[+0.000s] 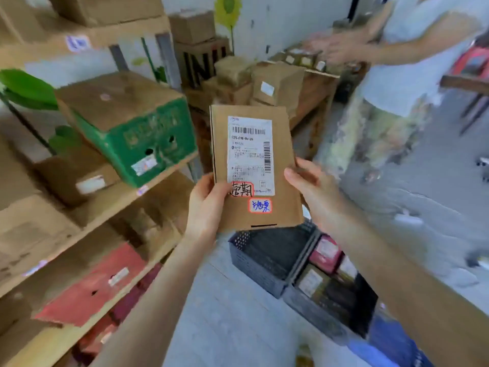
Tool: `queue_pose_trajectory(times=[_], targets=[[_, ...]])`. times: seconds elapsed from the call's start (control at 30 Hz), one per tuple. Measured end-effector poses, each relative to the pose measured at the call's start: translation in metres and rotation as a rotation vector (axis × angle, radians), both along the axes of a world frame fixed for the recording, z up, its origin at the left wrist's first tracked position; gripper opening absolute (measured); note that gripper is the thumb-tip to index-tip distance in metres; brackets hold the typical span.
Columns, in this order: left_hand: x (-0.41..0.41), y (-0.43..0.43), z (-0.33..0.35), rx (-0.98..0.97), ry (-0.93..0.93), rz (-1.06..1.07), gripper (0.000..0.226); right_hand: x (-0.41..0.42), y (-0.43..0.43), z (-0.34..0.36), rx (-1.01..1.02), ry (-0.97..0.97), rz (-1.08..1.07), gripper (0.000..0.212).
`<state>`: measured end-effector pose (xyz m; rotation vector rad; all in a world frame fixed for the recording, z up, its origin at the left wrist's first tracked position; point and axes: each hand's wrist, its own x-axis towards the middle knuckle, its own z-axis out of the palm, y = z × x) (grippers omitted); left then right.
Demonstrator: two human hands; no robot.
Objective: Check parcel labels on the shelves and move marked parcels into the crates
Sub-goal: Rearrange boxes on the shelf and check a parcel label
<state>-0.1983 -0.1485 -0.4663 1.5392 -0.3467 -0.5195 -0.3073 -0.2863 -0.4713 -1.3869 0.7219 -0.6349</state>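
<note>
In the head view, a flat brown cardboard parcel is held upright at the centre of the frame, its white printed shipping label turned toward the camera. It is gripped at its lower edge from both sides: the left hand at seven o'clock of the parcel, thumb laid over the face beside a red-bordered handwritten sticker; the right hand at four o'clock, fingers curled round the right edge. Both hands are closed on the card. A second red-bordered sticker with blue writing is seen lower down, so the parcel is judged to be a marked one (the writing itself is not read here).

Below the parcel, at six o'clock, an empty black perforated plastic crate stands on the floor. Touching it at its four o'clock side is a second black plastic crate, in which several small boxes are already lying, one dark red, others brownish with pale labels.

The grip is taken only low down, so the tall parcel could tip forward or slide out if either hand is loosened early. A drop into the wrong crate could follow from a misread sticker. At nine o'clock, a green-printed cardboard box overhangs the wooden shelf edge and could be knocked by an elbow. Another person stands at one o'clock.
</note>
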Motion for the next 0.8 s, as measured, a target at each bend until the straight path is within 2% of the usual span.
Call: queue_pose_trajectory(times=[0.1, 0.2, 0.27, 0.33, 0.4, 0.63, 0.7, 0.8], targets=[[-0.032, -0.067, -0.050, 0.138, -0.026, -0.163, 0.011, -0.055, -0.049, -0.047, 0.095, 0.077, -0.157, 0.021], [-0.068, -0.133, -0.104, 0.315, 0.002, -0.324, 0.030, -0.107, -0.097, -0.102, 0.230, 0.153, -0.286, 0.020], [-0.090, -0.173, -0.142, 0.430, 0.015, -0.428, 0.042, -0.137, -0.126, -0.142, 0.329, 0.219, -0.333, 0.029], [-0.109, -0.207, -0.183, 0.536, -0.011, -0.524, 0.041, -0.162, -0.149, -0.181, 0.431, 0.293, -0.370, 0.035], [-0.125, -0.235, -0.229, 0.631, -0.117, -0.598, 0.035, -0.180, -0.167, -0.225, 0.520, 0.362, -0.402, 0.034], [-0.151, -0.298, -0.427, 1.021, -0.248, -0.748, 0.034, -0.189, -0.213, -0.429, 0.682, 0.653, -0.456, 0.026], [-0.152, -0.309, -0.498, 1.106, -0.313, -0.776, 0.033, -0.181, -0.222, -0.502, 0.738, 0.691, -0.495, 0.030], [-0.151, -0.321, -0.598, 1.167, -0.297, -0.786, 0.027, -0.167, -0.230, -0.604, 0.806, 0.709, -0.528, 0.037]])
